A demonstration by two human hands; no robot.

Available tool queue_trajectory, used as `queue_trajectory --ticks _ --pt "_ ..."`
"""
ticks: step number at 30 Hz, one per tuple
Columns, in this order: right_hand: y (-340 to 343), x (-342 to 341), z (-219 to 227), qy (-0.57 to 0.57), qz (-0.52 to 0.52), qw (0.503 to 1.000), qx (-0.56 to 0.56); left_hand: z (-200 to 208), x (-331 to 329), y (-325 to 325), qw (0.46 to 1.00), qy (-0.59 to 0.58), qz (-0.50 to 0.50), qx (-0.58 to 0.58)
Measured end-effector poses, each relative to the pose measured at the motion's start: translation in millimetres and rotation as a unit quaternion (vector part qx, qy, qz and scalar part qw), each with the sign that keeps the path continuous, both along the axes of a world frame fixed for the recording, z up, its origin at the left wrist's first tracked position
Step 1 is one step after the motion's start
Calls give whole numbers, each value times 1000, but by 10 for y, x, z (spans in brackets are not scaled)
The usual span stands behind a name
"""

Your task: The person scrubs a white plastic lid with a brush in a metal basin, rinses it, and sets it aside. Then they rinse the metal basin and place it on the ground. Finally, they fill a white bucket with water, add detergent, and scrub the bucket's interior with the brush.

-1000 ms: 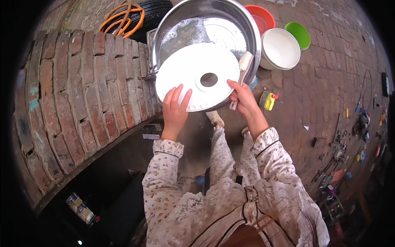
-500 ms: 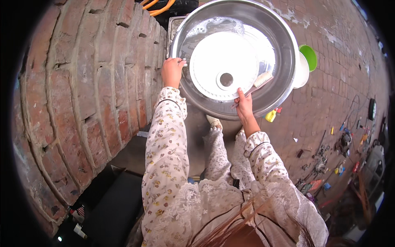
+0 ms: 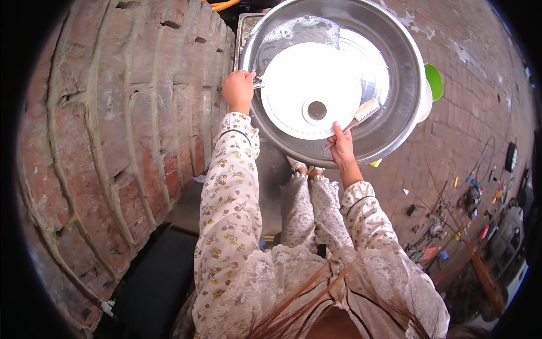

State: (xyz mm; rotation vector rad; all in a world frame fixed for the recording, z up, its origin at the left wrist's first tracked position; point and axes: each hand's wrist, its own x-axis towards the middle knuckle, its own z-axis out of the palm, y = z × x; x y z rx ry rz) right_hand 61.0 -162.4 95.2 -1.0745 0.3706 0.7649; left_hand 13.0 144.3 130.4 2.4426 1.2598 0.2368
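Note:
A white round piece (image 3: pixel 293 85) with a ribbed rim and a round hole in its lower part is tilted inside a large metal basin (image 3: pixel 403 62). Glare washes out most of its face. My right hand (image 3: pixel 343 150) grips its lower right edge, thumb on top, and also holds a scrub brush (image 3: pixel 367 110) whose pale bristles point up and to the right. At the basin's left rim, my left hand (image 3: pixel 238 90) is closed. A small shiny bit sticks out from its fingers beside the white piece; its kind is unclear.
Sudsy water (image 3: pixel 293 31) lies in the basin. A brick wall (image 3: pixel 113 124) rises close on the left. To the right of the basin are a green bowl (image 3: pixel 433 82) and a white one. Scattered tools and toys (image 3: pixel 473 198) lie on the brick floor farther right.
My left hand has turned and closed more, and a shiny bit now shows past its fingers. In the picture, basin, white piece and brush sit slightly farther right. My feet are closer together.

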Motion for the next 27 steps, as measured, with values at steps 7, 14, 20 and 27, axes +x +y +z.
queue_trajectory --ticks 7,14,20,27 --pt "31 -2 51 44 -24 999 11 -267 -247 -325 961 -249 116 42" --pt "-100 291 8 42 84 995 -32 -957 -709 -773 845 -320 294 -312" --pt "-226 873 -131 49 236 971 -2 -1029 -711 -655 683 -353 335 -544" --pt "150 943 -64 -85 213 949 -218 -851 -555 -1100 710 -377 428 -413"
